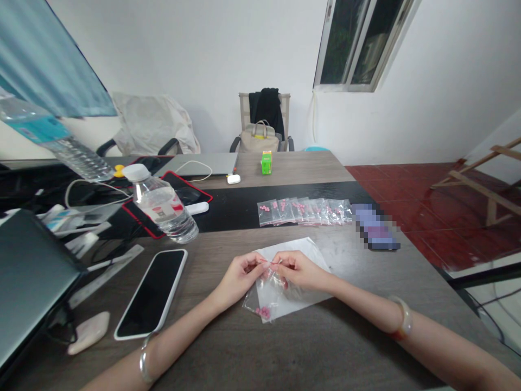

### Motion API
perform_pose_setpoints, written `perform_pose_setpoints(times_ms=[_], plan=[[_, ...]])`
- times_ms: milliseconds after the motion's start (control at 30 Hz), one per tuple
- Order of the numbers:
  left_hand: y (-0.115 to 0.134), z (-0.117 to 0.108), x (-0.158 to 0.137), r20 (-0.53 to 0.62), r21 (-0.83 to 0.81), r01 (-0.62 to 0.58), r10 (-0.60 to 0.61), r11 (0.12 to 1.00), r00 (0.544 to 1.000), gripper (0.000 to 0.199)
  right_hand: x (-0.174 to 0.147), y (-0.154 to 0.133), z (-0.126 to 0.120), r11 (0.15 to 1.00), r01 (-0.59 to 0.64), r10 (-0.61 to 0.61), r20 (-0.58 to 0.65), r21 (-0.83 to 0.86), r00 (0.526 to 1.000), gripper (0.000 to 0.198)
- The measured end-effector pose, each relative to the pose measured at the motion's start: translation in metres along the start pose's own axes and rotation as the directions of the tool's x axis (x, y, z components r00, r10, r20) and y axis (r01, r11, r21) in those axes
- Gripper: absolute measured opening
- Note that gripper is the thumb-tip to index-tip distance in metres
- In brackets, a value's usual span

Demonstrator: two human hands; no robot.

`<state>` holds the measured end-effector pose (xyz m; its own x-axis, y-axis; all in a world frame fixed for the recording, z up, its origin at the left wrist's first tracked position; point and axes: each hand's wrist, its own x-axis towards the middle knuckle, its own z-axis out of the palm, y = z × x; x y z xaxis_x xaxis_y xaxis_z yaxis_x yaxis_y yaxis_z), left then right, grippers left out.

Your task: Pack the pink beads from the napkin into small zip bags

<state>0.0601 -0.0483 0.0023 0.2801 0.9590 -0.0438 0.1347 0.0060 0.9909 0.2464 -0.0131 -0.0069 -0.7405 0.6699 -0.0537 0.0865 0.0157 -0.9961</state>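
Note:
My left hand [243, 274] and my right hand [296, 268] meet over a white paper sheet [311, 251]. Both pinch the red-lined top edge of a small clear zip bag [253, 301], fingertips almost touching. Several pink pills [264, 313] lie at the bag's lower end, which points toward me. Beyond the paper, a row of overlapping clear zip bags [305, 212] rests on the black strip of the table, with pink pills inside.
To my left are a white-framed phone [152, 293], a water bottle [160, 203] and a laptop [36, 282]. A blurred-out phone [376, 227] lies near the right table edge. Farther back stand a green box [266, 163] and a closed laptop [203, 164].

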Motion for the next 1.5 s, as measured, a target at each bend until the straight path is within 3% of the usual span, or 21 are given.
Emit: perform_pose_setpoints(times_ms=[300, 1000, 1333, 1500], plan=[[0.004, 0.003, -0.004, 0.075, 0.214, -0.048, 0.033, 0.976, 0.997, 0.026, -0.004, -0.004, 0.002, 0.997, -0.044, 0.044, 0.003, -0.071, 0.999, 0.027], [0.006, -0.001, -0.001, 0.071, 0.021, 0.034, -0.035, 0.999, 0.997, 0.042, 0.000, -0.006, 0.001, 0.995, -0.017, 0.014, -0.034, -0.096, 0.999, 0.044], [0.004, -0.003, -0.001, -0.008, -0.029, 0.056, -0.057, 0.998, 0.998, 0.038, 0.004, -0.013, -0.022, 0.991, -0.134, 0.129, 0.163, 0.016, 0.978, 0.036], [0.006, -0.002, 0.000, -0.019, -0.035, 0.070, -0.071, 0.997, 0.997, 0.040, 0.005, -0.013, -0.024, 0.986, -0.157, 0.148, 0.135, 0.059, 0.980, 0.033]])
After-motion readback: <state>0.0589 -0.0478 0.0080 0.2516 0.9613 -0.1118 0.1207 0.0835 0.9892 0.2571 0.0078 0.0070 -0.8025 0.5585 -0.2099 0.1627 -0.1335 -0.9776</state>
